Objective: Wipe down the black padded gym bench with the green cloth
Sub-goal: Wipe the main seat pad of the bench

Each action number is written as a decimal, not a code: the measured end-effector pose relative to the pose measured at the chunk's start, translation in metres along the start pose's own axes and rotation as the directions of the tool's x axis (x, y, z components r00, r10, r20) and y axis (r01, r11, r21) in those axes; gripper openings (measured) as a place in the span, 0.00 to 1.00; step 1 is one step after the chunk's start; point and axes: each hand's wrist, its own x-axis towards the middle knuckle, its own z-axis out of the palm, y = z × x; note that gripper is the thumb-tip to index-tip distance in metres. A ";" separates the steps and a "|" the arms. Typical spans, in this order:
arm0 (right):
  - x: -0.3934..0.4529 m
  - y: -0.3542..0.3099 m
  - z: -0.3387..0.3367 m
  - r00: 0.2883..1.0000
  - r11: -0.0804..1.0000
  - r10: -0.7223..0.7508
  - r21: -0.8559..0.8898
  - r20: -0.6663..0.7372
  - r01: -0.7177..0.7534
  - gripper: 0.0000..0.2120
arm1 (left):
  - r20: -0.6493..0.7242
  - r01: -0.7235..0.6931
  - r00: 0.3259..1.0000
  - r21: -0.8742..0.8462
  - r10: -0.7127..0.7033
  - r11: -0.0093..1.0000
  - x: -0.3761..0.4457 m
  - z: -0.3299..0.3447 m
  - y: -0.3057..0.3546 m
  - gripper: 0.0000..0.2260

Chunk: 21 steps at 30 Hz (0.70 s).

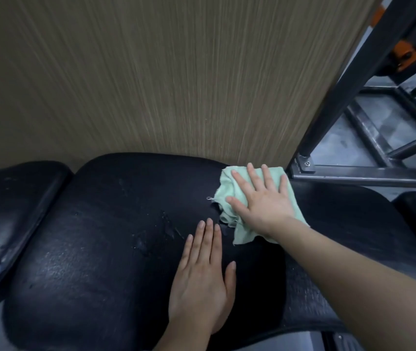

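Green cloth (236, 191): bunched and folded, lying on the black padded bench (105, 224) at about two o'clock of the large middle pad, close to the far edge where the pad meets the wood-grain wall panel (151, 72). Soft, light, limp by the look of it, a loose thread trailing at nine o'clock; likely to crumple or slide out from under a flat palm, so best held by pressing broadly on the thick folded middle, or by curling fingers over the far hem. No clear long axis in the wad itself, though a tail hangs toward six o'clock. Pressed flat under the right hand (260, 198), fingers straight and spread, pointing to twelve o'clock, nothing curled round the fabric. Left hand (201, 272) laid flat and bare on the pad at six o'clock of the cloth, fingers straight and together, holding nothing, fingertips just short of the cloth's lower tail; hands apart. Tabletop of firm-looking vinyl, probably slick, with scuffs and pale damp-looking streaks at nine o'clock of the left fingertips, judged as yet unwiped. Long axis of the bench from nine to three o'clock, a second pad (12, 211) adjoining at nine o'clock. Black steel frame (353, 97) rising at one o'clock, beside the cloth.
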 end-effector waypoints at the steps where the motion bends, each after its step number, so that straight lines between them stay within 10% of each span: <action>1: 0.003 -0.004 0.001 1.000 1.000 -0.021 -0.011 0.000 0.021 0.32 | 0.003 0.002 1.000 0.003 -0.002 1.000 0.000 0.000 0.000 0.28; 10: -0.025 0.031 0.000 0.968 0.968 -0.251 -0.023 -0.019 0.250 0.34 | -0.003 -0.019 1.000 -0.003 0.019 1.000 -0.003 -0.005 -0.001 0.28; 21: -0.101 0.138 0.012 0.953 0.952 0.303 0.057 -0.024 -0.301 0.34 | -0.020 -0.012 1.000 -0.017 0.012 1.000 -0.007 -0.009 0.000 0.27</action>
